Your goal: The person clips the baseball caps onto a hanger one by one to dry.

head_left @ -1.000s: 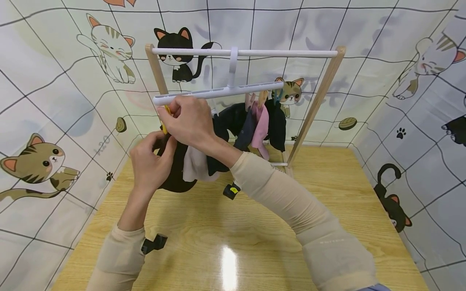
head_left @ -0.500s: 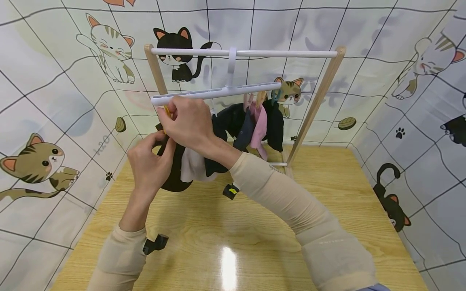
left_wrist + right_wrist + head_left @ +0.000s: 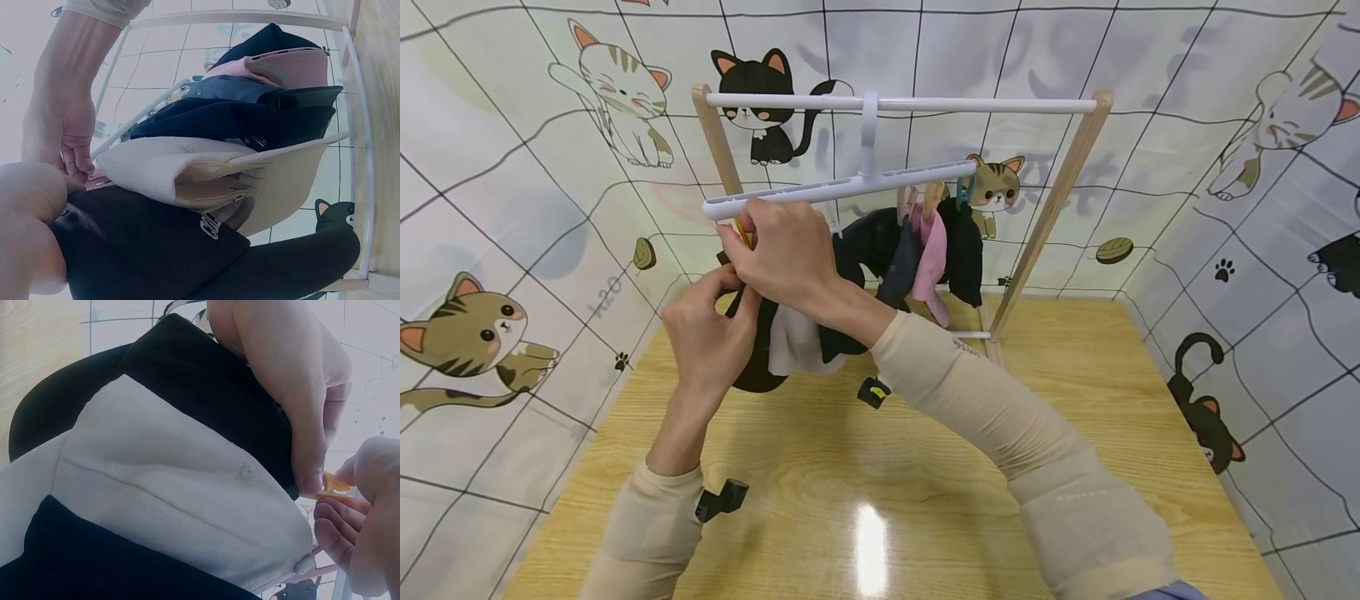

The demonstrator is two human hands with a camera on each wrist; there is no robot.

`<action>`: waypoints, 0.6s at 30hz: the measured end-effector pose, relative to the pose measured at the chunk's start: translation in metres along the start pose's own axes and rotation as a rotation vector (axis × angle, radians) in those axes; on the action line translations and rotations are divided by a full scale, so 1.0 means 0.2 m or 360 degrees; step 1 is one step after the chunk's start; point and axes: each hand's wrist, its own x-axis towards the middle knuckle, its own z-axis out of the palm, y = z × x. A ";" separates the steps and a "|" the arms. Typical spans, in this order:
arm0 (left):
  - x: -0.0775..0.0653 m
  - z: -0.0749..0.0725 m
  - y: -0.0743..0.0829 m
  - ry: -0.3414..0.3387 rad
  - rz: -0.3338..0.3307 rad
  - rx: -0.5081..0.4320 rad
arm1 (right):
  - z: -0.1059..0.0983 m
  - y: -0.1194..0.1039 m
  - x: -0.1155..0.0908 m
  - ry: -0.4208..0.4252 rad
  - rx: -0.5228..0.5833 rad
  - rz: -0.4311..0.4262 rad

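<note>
My left hand pinches the edge of a black cap below the left end of a white hanger. Right above it, my right hand squeezes a yellow clothespin between thumb and fingers, at the edge of that same cap. Beside the black cap hangs a white cap, followed by dark caps and a pink cap toward the hanger's right end. A pink clothespin, a tan clothespin and a teal clothespin show there. My hands hide much of the black cap in the head view.
The hanger hooks over the white rod of a rack with wooden posts. The rack stands at the back of a wood-grain table. Cat-printed sheets surround it on the back and sides. Black wrist mounts stick out from the sleeves.
The hanger has shifted slightly left along the rod, its caps moving with it. Both hands keep their hold on the black cap and yellow clothespin. The head view has tilted a little.
</note>
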 end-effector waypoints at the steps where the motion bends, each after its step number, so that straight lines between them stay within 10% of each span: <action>1: 0.00 0.00 0.00 0.0000 0.0006 0.0006 | 0.00 0.00 0.00 -0.0008 0.0001 0.0001; 18: 0.01 -0.02 -0.02 -0.0145 0.0019 0.0131 | -0.01 0.03 -0.01 -0.0203 -0.0013 0.0032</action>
